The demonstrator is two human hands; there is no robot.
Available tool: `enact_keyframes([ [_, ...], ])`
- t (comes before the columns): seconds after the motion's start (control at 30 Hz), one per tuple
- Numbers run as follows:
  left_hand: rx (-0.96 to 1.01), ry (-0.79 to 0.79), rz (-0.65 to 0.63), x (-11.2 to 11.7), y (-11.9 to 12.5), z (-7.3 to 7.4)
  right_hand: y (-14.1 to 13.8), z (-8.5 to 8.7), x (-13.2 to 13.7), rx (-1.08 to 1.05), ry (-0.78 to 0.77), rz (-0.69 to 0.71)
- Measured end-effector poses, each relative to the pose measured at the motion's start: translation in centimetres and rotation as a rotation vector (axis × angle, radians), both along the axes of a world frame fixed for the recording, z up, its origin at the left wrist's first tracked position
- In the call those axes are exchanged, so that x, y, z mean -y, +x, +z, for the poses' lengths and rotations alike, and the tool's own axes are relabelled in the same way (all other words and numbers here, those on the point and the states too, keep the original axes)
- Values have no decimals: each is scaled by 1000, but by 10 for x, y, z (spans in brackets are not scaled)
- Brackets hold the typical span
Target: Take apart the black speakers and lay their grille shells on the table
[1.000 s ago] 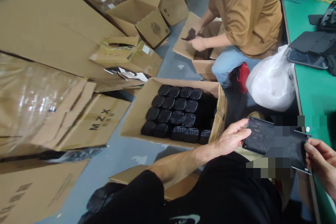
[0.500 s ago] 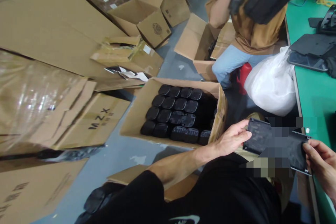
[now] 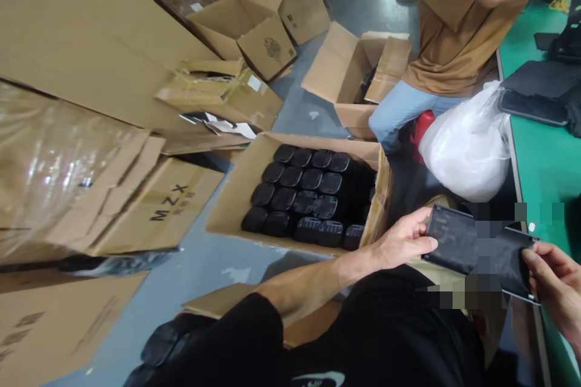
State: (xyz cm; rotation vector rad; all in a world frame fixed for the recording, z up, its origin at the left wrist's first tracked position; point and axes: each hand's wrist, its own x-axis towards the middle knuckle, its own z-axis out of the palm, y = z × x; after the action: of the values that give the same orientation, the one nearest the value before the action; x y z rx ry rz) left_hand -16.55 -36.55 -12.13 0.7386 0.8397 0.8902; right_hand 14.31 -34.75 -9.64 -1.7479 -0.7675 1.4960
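Both my hands hold a flat black rectangular device [image 3: 449, 239] out in front of me, its middle blurred by pixelation. My left hand [image 3: 402, 240] grips its left edge, and my right hand [image 3: 556, 281] pinches its right corner. Just left of and below them stands an open cardboard box [image 3: 236, 202], packed with rows of rounded black items [image 3: 311, 193]. My left forearm passes close to the box's near corner. A co-worker in a tan shirt [image 3: 454, 54] stands beyond the box, with one arm raised at the top edge.
Flattened cardboard sheets and plastic-wrapped stacks [image 3: 91, 72] fill the left side. A second open box [image 3: 358, 72] sits on the grey floor. A white plastic bag [image 3: 465, 154] and red stool [image 3: 422, 133] stand by a green workbench [image 3: 544, 175] holding black devices [image 3: 535, 84].
The co-worker has risen from the stool, lifting a black item up and out of view. My hands have barely moved, with the held device shifting only slightly.
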Motion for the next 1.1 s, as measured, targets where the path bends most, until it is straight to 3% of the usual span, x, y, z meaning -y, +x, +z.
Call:
enact_keyframes([
  [0.3,-5,3,7,1,-2,2,-1,-2,0,40,18,48],
  [0.5,142,-64,0,1,2,-3,-2,0,0,60,51,61],
  [0.73,180,-132,43,3,9,-3,-1,-2,0,69,57,68],
  [1.1,122,-216,59,7,14,3,-2,-2,-1,109,61,56],
])
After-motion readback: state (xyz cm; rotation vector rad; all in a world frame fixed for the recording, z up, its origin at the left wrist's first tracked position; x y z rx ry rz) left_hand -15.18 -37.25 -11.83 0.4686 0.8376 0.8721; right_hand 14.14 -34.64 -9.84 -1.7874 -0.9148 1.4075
